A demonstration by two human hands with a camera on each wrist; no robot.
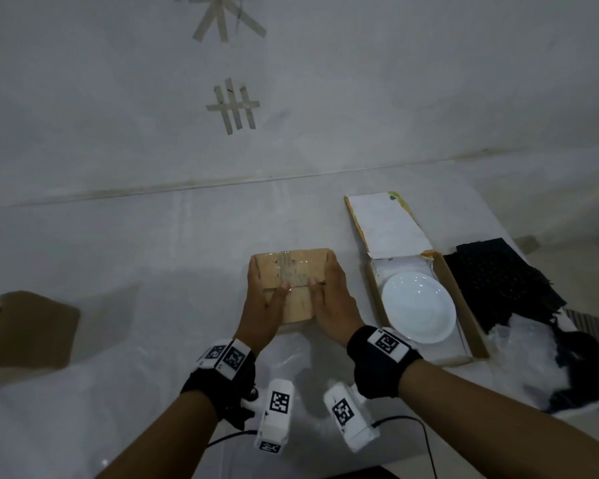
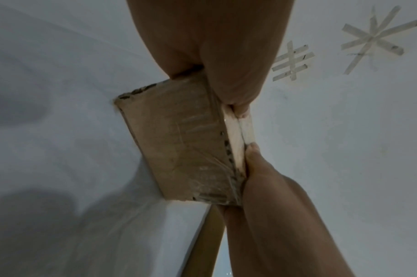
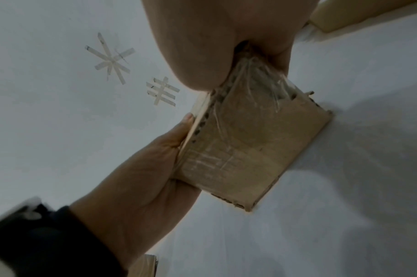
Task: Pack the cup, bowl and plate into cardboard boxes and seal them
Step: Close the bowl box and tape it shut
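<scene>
A small brown cardboard box point(image 1: 296, 267), closed and wrapped with clear tape, sits between my hands at the table's middle. My left hand point(image 1: 268, 283) grips its left side with the thumb on top. My right hand point(image 1: 325, 276) grips its right side the same way. The wrist views show the box point(image 2: 179, 140) point(image 3: 250, 142) clasped from both ends. A white plate point(image 1: 418, 307) lies in a flat open cardboard box point(image 1: 462, 302) to the right, whose lid point(image 1: 388, 226) is folded back. No cup or bowl is in view.
Another brown cardboard box point(image 1: 28, 330) stands at the left edge. Black foam netting point(image 1: 498, 281) and crumpled clear plastic wrap point(image 1: 533, 344) lie at the far right. The table point(image 1: 153, 254) has a white cover. Tape marks point(image 1: 234, 107) are stuck on the wall behind.
</scene>
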